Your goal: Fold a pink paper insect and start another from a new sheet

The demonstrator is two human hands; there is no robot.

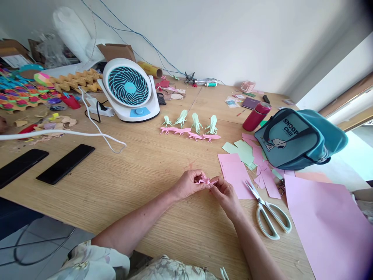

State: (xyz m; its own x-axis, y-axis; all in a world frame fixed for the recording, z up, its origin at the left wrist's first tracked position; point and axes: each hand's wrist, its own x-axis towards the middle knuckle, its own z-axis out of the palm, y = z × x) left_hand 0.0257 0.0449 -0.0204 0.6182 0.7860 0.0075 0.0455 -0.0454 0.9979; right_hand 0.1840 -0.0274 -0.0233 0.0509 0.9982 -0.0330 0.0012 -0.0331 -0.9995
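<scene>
Between my two hands, just above the wooden table (125, 182), is a small folded pink paper figure (206, 180). My left hand (190, 184) pinches one end with thumb and fingers. The other end is pinched by my right hand (225, 194), so part of the folds is hidden. Farther back stand several green paper figures (196, 121) in a row, with several pink paper figures (182, 131) lined up in front of them. Right of my right hand lie pink paper sheets (234, 171) and white-handled scissors (267, 208) with blades resting on the paper.
At the right are a teal bag (291, 144), a red bottle (256, 116), paper scraps (264, 173) and a large pink sheet (329, 221). A fan (128, 87), a white cable (58, 134) and two phones (65, 163) occupy the left. Part of another person's hand (2, 124) shows at the far left edge.
</scene>
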